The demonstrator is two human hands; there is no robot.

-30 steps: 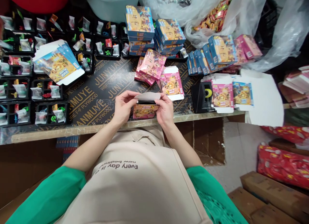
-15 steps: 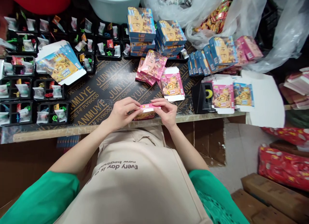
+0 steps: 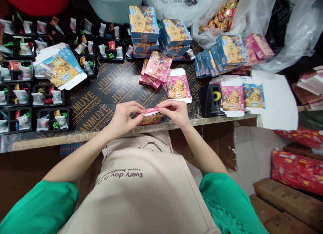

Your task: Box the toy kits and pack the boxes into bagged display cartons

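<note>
A small pink box [image 3: 152,119] stands upright at the table's front edge, its narrow pink-and-white end facing up. My left hand [image 3: 127,117] pinches the left part of that top end between thumb and fingers. From the other side, my right hand [image 3: 176,112] pinches the right part, thumb and fingertips closed on it. Just beyond my hands lie a pile of pink boxes [image 3: 158,66] and a stack of flat pink cartons [image 3: 177,84].
Black trays [image 3: 53,96] with small wrapped items fill the left, with flat blue cartons [image 3: 60,68] on top. Blue boxes [image 3: 143,22] are stacked at the back. A black tape dispenser [image 3: 209,101] and more flat cartons [image 3: 231,99] are at right. Plastic bags [image 3: 202,34] stand behind.
My right hand has shifted slightly and its fingers have moved left along the box's top. More of the box's printed side shows below my fingers. The camera view has shifted a little.
</note>
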